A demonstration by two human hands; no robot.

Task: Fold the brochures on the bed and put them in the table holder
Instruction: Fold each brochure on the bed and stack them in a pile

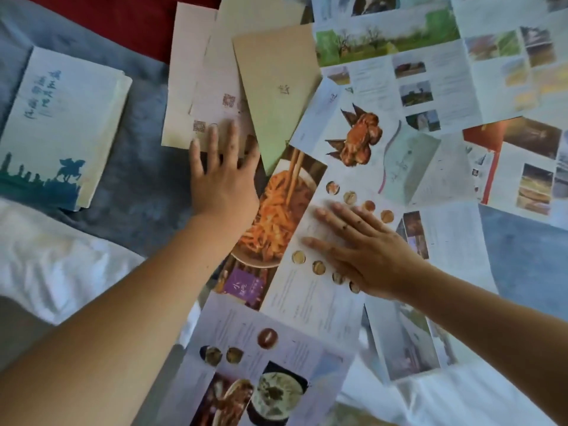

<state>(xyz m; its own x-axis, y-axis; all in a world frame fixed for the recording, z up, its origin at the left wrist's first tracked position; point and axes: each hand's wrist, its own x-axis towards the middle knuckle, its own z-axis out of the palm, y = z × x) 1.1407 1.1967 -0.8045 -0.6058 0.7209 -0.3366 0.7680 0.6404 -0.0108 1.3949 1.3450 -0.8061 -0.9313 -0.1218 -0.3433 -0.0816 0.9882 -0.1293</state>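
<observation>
Many brochures lie spread over the bed. My left hand rests flat with fingers apart on the lower edge of a pale folded brochure, beside a beige-green one. My right hand lies flat, fingers spread, on a white food brochure with round pictures, next to its noodle photo panel. A stack of folded brochures with a blue horse-rider skyline sits at the left. The table holder is not in view.
Unfolded brochures with landscape photos and a crab picture cover the upper right. Another food brochure lies near me. Grey-blue blanket shows in the middle left, white bedding at lower left, red fabric at top.
</observation>
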